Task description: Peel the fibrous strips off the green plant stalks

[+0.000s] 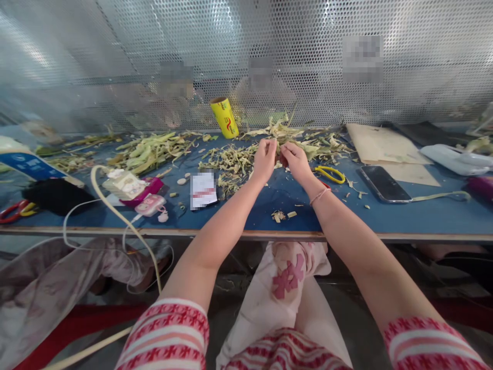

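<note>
A sheet of perforated metal (292,31) backs the smooth blue surface (423,221) I am watching; on it lies a loose heap of curled, pale-green plant pieces (233,160), dry and wrinkled, beside the left hand, with longer, leafy plant strips (283,127) just beyond both hands; farther left sits a pile of flatter, broader stalks (154,149); a few pale scraps (279,216) lie nearer the front edge; a yellow cardboard tube (224,117) leans at the back, its red mark clear but its dark print too small for me to read; the white card (203,191) is blurred apart from a reddish band; a glossy black smartphone (385,184) lies near tan card sheets (381,146); the left hand (265,160) has its fingers drawn together, the right hand (296,160) curls with thumb against forefinger, near a yellow handle loop (342,178); they meet closely over the plant matter, and I cannot tell whether either grasps a strip.
</note>
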{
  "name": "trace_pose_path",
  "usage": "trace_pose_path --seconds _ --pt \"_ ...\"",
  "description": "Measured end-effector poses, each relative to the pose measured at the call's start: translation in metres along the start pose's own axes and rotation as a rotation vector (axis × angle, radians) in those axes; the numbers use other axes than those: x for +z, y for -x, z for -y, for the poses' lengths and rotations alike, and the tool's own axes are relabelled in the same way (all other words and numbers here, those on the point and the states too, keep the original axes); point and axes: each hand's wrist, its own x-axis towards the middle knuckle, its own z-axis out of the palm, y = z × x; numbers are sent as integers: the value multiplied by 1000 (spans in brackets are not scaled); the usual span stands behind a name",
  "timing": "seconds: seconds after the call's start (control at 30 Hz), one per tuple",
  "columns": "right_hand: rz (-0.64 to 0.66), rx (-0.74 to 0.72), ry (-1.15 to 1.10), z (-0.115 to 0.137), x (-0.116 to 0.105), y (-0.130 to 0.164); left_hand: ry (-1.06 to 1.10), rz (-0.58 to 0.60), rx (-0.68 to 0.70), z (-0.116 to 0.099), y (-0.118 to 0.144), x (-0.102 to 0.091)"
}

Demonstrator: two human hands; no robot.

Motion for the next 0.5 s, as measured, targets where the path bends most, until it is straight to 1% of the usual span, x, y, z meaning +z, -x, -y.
trace_pose_path --seconds 0.1,0.23,0.33,0.5 --pt "-15 -5 -31 1 -1 -1 77 128 -19 -4 2 1" --pt "31 59 -163 -1 -2 -4 267 232 -154 -9 2 0" --pt "21 111 -228 -4 -1 -5 370 251 -228 -15 3 1" --pt "-103 121 -205 -9 2 -8 434 226 -303 -25 7 7"
